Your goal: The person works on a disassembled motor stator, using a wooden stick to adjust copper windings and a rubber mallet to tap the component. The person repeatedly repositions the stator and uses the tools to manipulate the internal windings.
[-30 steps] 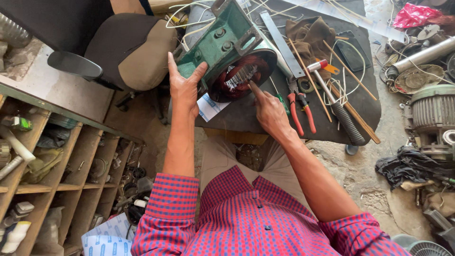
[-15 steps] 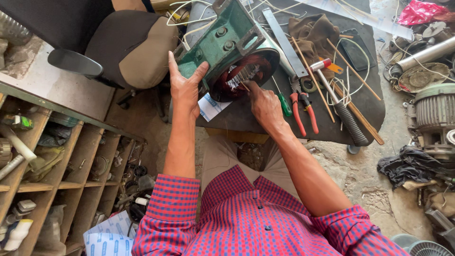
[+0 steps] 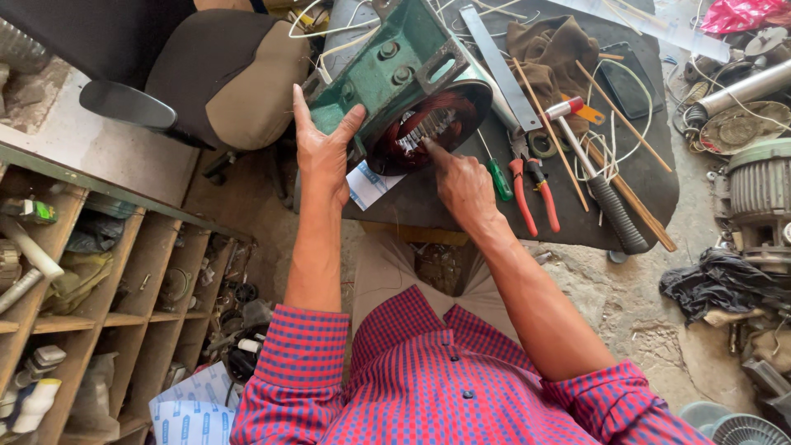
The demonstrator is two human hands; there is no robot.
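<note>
A green electric motor housing (image 3: 395,70) lies tilted on a dark worktable (image 3: 577,218), its open end facing me with red copper windings (image 3: 428,124) inside. My left hand (image 3: 323,152) presses flat against the housing's near left side, fingers spread. My right hand (image 3: 461,183) reaches into the open end, its forefinger touching the windings. A white paper (image 3: 367,185) lies under the housing's near edge.
On the table lie red-handled pliers (image 3: 531,189), a green screwdriver (image 3: 497,175), a hammer (image 3: 593,185), wooden sticks, a metal ruler (image 3: 498,62), a brown cloth and a phone. A padded chair (image 3: 222,74) stands at left above wooden shelves (image 3: 91,305). Motor parts lie at right.
My right forefinger has shifted slightly along the windings. The left hand stays pressed on the housing.
</note>
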